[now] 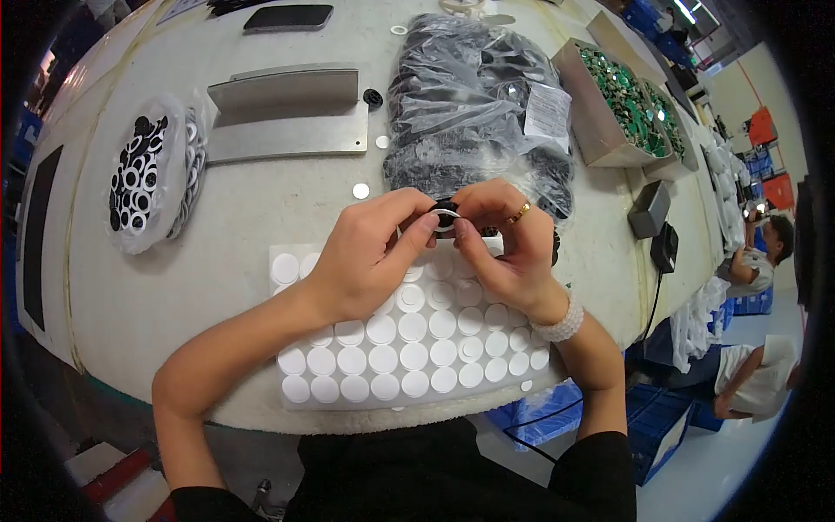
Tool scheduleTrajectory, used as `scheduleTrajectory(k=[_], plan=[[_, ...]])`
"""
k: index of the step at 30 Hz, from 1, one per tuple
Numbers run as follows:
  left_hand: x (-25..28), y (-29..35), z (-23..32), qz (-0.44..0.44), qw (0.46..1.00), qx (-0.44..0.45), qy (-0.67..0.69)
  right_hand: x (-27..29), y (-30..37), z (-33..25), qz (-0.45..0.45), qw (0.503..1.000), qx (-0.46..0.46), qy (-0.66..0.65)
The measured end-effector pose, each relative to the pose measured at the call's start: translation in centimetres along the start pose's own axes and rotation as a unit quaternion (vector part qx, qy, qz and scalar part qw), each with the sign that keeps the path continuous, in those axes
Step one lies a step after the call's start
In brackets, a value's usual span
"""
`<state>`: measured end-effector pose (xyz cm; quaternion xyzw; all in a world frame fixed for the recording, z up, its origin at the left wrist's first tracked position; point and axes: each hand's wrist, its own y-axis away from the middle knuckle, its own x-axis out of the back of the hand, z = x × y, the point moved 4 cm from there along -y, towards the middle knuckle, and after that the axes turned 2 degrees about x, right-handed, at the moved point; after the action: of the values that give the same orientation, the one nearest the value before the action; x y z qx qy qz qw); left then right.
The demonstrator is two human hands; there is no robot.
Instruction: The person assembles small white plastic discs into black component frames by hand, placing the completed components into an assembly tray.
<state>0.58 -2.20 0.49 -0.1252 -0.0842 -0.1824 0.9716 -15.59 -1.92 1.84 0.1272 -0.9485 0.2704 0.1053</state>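
Both my hands meet over the far edge of a sheet of white round discs (383,358). Between them they hold a small round black part with a white ring (445,214). My left hand (374,252) pinches its left side between thumb and fingers. On the right side, my right hand (509,248) grips it the same way, wearing a gold ring and a beaded bracelet. The discs lie in rows, and a few bear a smaller round piece on top. Just beyond my fingers lies a clear plastic bag (470,104) full of black parts; more black pieces are partly hidden behind my right hand.
A plastic-lined container (176,174) of black and white rings stands left, beside a bent metal plate (287,139). A phone (288,17) lies far back. At right are a carton (570,96) of green circuit boards and a black box (650,209) with a cable. People (755,378) are farther right.
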Motion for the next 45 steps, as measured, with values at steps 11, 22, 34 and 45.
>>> scheduleTrajectory(k=[11, 22, 34, 45], plan=[[-0.2, 0.0, -0.4, 0.004, 1.000, 0.020, -0.015, 0.1, 0.2, 1.2, -0.011, 1.000, 0.015, 0.024], [-0.1, 0.1, -1.2, 0.002, 0.999, 0.021, -0.034, 0.2, 0.2, 0.8, -0.030, 0.999, 0.041, -0.001], [0.5, 0.6, -1.0, 0.023, 1.000, -0.005, -0.018, -0.2, -0.4, 0.5, 0.001, 0.998, 0.063, 0.016], [-0.3, 0.1, -0.2, 0.022, 0.998, -0.060, -0.025, 0.0, 0.5, 0.5, -0.091, 0.971, -0.177, -0.135]])
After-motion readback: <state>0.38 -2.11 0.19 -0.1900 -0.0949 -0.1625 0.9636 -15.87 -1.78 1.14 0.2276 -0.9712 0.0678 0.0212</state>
